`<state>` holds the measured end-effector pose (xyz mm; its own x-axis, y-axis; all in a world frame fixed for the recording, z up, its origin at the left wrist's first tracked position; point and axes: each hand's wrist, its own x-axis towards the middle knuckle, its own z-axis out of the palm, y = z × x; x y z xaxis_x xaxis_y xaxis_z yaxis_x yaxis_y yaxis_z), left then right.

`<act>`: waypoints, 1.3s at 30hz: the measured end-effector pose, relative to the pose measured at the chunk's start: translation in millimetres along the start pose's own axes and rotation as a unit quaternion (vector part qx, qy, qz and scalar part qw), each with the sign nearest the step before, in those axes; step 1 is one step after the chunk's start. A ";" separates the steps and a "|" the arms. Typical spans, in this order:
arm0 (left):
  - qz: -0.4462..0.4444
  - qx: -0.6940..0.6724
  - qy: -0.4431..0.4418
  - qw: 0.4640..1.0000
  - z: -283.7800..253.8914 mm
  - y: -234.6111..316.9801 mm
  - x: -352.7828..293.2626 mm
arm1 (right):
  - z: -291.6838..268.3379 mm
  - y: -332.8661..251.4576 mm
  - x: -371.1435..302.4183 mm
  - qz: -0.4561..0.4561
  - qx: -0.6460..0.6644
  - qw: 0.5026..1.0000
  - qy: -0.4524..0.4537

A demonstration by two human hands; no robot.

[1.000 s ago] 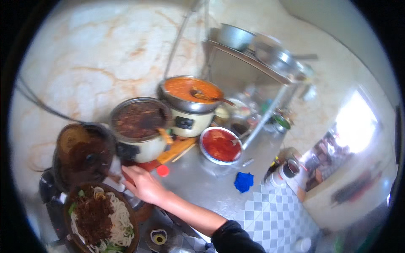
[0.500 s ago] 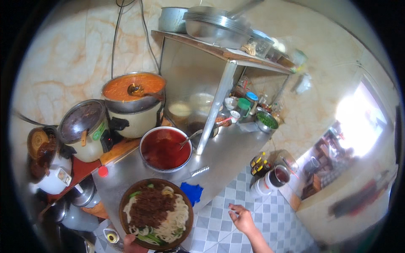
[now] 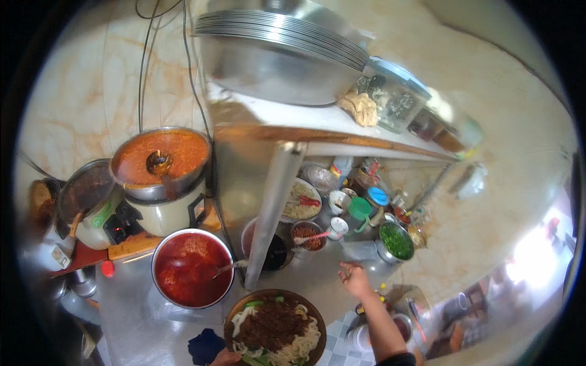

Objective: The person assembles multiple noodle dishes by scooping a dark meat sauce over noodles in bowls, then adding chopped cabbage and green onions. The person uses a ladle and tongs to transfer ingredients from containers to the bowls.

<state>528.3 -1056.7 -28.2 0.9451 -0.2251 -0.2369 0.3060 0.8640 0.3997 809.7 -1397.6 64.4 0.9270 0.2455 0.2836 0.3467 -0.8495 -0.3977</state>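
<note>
As we look across from the left, a white cooker (image 3: 54, 255) stands at the far end beside a second cooker (image 3: 90, 232) with dark contents, and a small red cap (image 3: 108, 268) lies on the steel counter (image 3: 131, 290) in front of them; next to these we see a cream cooker (image 3: 163, 215) bearing a wide pan of orange sauce with a ladle in it, then a bowl of red sauce (image 3: 194, 306), a spoon leaning inside; nearer to us, a dark blue cloth (image 3: 206, 346) lies just left of our left hand (image 3: 226, 358), which shows only partly at the lower edge and is closed on the rim of the brown noodle bowl (image 3: 321, 330), itself at the lower middle, heaped with noodles, brown topping and greens; behind it rises a metal post (image 3: 274, 213); farther right, our right hand (image 3: 354, 279) is raised with its fingers bent, and we cannot tell whether they pinch anything; just beyond it sits a steel bowl of chopped greens (image 3: 386, 255)
</note>
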 end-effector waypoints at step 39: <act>0.393 -0.085 0.139 0.905 172.0 -203.8 320.4 | 81.3 188.1 363.4 -0.315 -0.276 0.861 -0.289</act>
<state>788.4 -1382.4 -33.3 0.7897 0.5917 -0.1620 -0.4937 0.7698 0.4046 1223.3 -1430.2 21.8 0.5519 0.7945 -0.2533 0.8335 -0.5160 0.1974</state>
